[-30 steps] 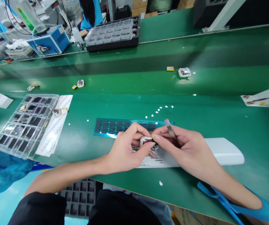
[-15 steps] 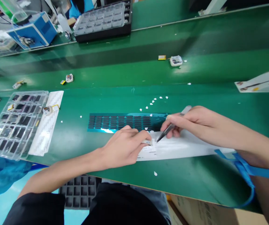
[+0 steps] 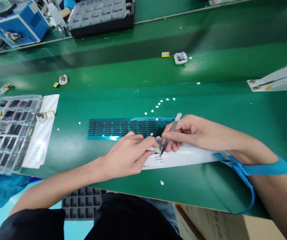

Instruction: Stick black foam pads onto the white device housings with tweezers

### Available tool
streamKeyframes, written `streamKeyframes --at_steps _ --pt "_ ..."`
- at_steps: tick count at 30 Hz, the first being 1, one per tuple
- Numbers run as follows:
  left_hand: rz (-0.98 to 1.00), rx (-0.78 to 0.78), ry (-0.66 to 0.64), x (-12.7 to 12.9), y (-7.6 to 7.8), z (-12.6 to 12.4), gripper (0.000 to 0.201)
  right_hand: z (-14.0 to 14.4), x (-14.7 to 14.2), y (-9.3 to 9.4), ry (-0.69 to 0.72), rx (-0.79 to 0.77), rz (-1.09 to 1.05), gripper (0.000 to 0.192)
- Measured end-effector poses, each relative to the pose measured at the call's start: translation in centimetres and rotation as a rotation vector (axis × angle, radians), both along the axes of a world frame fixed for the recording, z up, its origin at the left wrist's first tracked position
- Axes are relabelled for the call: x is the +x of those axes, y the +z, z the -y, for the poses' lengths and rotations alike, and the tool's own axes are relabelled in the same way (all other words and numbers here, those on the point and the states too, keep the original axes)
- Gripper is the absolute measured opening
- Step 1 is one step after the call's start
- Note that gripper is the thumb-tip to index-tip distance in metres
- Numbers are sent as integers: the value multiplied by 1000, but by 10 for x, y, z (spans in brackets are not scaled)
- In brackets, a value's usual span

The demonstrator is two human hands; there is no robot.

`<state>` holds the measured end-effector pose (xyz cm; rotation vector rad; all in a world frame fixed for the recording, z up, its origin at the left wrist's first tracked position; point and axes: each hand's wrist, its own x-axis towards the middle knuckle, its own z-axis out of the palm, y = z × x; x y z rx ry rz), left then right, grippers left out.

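Near the surface (image 3: 208, 186) edge, left hand (image 3: 128, 156) pinches a small white part (image 3: 155, 150) (mostly hidden); right hand (image 3: 185, 131), grip closed, holds tweezers (image 3: 169, 133) touching it.

Bare left hand (image 3: 127, 156) and bare right hand (image 3: 187, 133), forearms uncovered. Blue wrist strap (image 3: 265, 169) round the right forearm, with a blue cord (image 3: 250, 196) trailing off it. Black clothing (image 3: 131, 220) at the near edge.
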<state>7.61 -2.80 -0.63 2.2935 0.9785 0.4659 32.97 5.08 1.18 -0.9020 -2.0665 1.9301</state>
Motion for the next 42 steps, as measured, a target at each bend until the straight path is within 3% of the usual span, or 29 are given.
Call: streamKeyframes --at_steps 5,11,18,21,29,42 --pt "-20 8 0 0 0 -1 21 -4 0 -1 -49 -65 -104 43" --pt "100 -1 41 -1 2 0 22 -7 8 7 -242 61 -158 48" --pt "550 -515 299 6 12 -2 20 16 -10 14 -565 198 -324 47" --pt "631 -602 285 7 15 -1 27 27 -23 15 -552 241 -286 49" --pt "650 -648 297 9 13 5 47 33 -28 16 -552 360 -270 48" --pt "661 -694 265 6 16 5 42 36 -26 13 -562 445 -284 37"
